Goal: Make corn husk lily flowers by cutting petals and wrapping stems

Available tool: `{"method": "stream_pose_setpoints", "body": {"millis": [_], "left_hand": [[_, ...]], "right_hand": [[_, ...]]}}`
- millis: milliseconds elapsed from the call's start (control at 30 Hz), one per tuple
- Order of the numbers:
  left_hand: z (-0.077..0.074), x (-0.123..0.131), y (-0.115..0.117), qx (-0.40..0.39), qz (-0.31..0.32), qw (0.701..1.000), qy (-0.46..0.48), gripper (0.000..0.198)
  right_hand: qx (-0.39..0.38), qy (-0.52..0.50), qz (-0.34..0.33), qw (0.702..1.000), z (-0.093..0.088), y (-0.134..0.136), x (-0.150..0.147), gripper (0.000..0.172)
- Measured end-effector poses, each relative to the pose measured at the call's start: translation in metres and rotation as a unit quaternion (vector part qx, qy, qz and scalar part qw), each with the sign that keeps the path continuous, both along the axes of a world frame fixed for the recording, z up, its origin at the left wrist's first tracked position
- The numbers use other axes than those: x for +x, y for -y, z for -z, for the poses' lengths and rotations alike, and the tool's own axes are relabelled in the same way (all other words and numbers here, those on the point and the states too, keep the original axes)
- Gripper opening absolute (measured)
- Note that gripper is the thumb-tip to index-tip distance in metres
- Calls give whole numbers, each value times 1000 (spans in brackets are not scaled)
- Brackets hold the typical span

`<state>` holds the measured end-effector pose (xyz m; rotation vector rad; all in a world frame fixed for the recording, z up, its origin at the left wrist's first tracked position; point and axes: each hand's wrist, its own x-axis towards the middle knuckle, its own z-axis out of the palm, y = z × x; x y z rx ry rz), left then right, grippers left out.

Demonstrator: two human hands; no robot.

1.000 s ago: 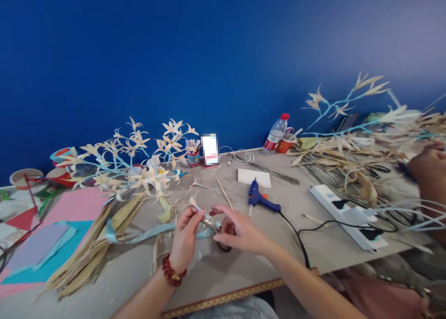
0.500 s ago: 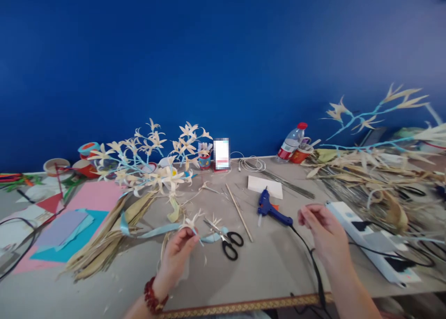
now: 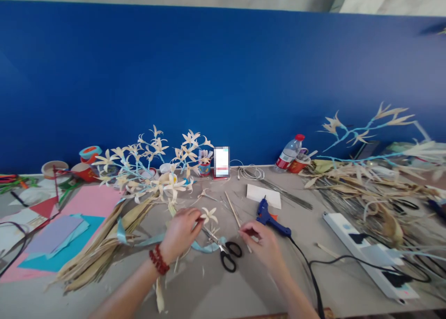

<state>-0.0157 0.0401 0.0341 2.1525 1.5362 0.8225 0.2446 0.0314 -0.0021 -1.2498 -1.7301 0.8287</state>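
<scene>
My left hand (image 3: 184,231), a red bead bracelet at its wrist, is closed with the fingertips pinched. A cream flower (image 3: 209,215) with narrow pointed petals shows at these fingertips, held by its hidden base. My right hand (image 3: 261,244) hovers to the right of it, thumb and fingers pressed together; whatever they hold is too small to make out. Black-handled scissors (image 3: 228,256) lie on the table between the hands, over a light blue ribbon (image 3: 204,248). Just beyond my right hand rests a blue glue gun (image 3: 272,219), its cord running toward the front edge.
Flower sprays (image 3: 149,161) stand at the back left, beside dried husks (image 3: 104,244) and coloured paper (image 3: 92,200). A thin stick (image 3: 232,207) lies mid-table. On the right are a white power strip (image 3: 369,256), cords, more husks (image 3: 379,189) and a tilted bottle (image 3: 290,154).
My left hand has moved slightly up and right, turning so the flower faces right. My right hand has moved left past the glue gun, toward the scissors. The view has tilted up.
</scene>
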Motion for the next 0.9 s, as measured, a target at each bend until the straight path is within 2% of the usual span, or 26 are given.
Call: {"method": "stream_pose_setpoints", "body": {"millis": [100, 300, 533, 667, 900], "left_hand": [[-1, 0, -29, -63, -39, 997, -10, 8], [10, 13, -71, -135, -48, 988, -64, 11], [28, 30, -92, -191, -99, 967, -137, 14], [37, 33, -102, -233, -96, 952, -171, 30], [31, 36, -106, -208, -109, 950, -207, 29]], "right_hand": [[-8, -10, -19, 1000, -1, 0, -10, 14], [-15, -68, -31, 997, 6, -4, -19, 18], [7, -59, -35, 998, 28, -5, -22, 13], [24, -27, -54, 998, 34, -4, -26, 12], [35, 6, -31, 999, 35, -1, -29, 10]]}}
